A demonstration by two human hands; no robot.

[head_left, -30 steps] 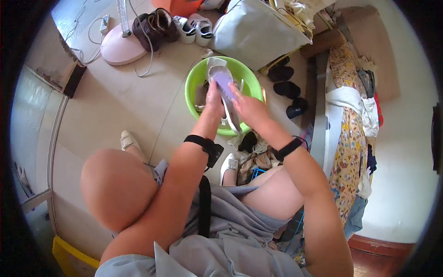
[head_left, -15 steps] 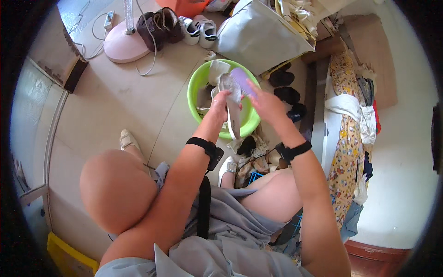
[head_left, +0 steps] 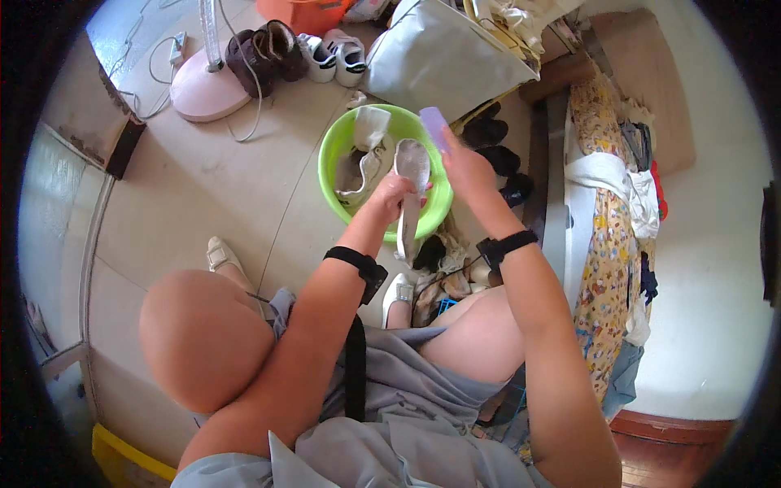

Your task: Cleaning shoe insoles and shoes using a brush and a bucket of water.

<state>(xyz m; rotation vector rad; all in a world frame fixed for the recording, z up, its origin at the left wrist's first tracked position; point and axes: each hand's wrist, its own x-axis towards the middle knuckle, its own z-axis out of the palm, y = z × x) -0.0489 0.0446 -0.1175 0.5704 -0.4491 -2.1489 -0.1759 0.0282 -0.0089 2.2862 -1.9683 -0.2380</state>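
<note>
My left hand (head_left: pixel 392 195) grips a white shoe (head_left: pixel 412 163) over the green basin (head_left: pixel 328 154). The shoe's greyish end points away from me, and its narrow pale side hangs down past the basin's near rim. My right hand (head_left: pixel 468 171) is closed round a light purple scrubbing brush (head_left: pixel 434 128), held at the basin's right rim and apart from the shoe. A second white item with dark trim, seemingly another shoe (head_left: pixel 370 167), lies in the basin. Beside it is a whitish flat piece (head_left: pixel 372 126). The brush's bristles cannot be made out.
Brown shoes (head_left: pixel 281 49) and white sneakers (head_left: pixel 348 58) stand behind the basin, left of a silver-grey box (head_left: pixel 447 57). Dark shoes (head_left: pixel 498 159) line the right side, near a bed with patterned bedding (head_left: pixel 602 268). A pink stand base (head_left: pixel 207 89) and cable lie far left.
The brush has lifted off the shoe and moved right with my right hand. My left hand has turned the shoe slightly, its far end now further right. The view has shifted a little.
</note>
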